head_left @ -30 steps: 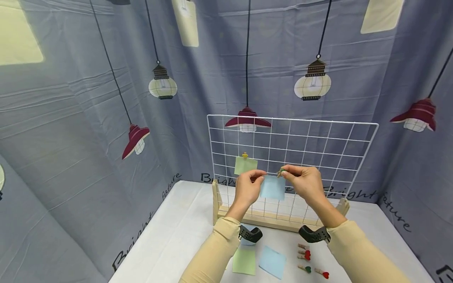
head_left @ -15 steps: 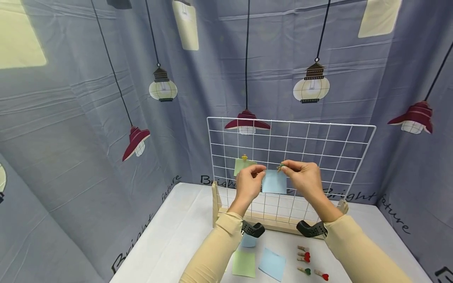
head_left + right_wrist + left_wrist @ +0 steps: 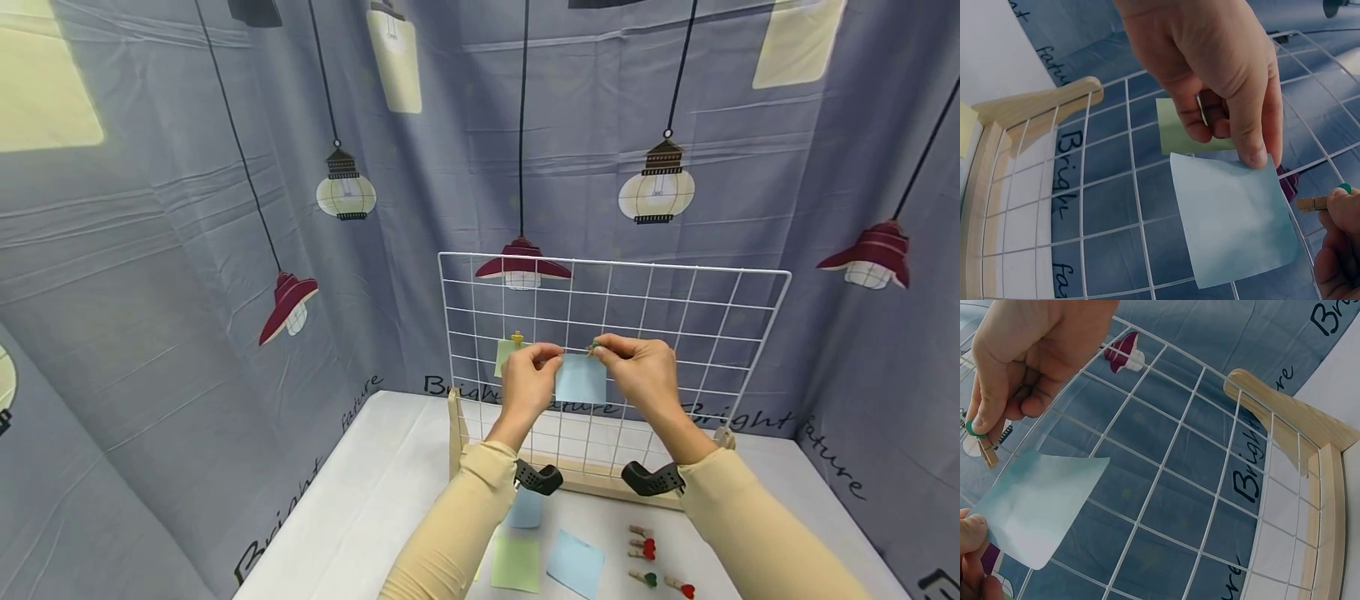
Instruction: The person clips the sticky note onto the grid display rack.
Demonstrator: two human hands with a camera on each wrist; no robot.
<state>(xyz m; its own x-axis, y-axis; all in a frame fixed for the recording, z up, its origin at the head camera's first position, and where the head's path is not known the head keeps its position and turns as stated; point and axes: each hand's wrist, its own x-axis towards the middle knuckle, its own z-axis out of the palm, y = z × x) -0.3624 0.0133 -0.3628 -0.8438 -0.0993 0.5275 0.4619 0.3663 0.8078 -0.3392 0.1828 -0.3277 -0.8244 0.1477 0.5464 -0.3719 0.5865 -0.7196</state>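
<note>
1. Before the wire grid (image 3: 678,321), the left hand (image 3: 527,381) pinches the blue paper (image 3: 581,381) at its ten o'clock corner; hold that top edge level.
2. At three o'clock, the right hand (image 3: 643,368) pinches a clothespin (image 3: 1313,204), apart from the paper; best bring it down from twelve o'clock.
3. Its bite should probably take paper and grid together.
4. Release the left pinch last, lest the sheet slip.

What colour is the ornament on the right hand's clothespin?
Green; the ornament shows best in the left wrist view.
</note>
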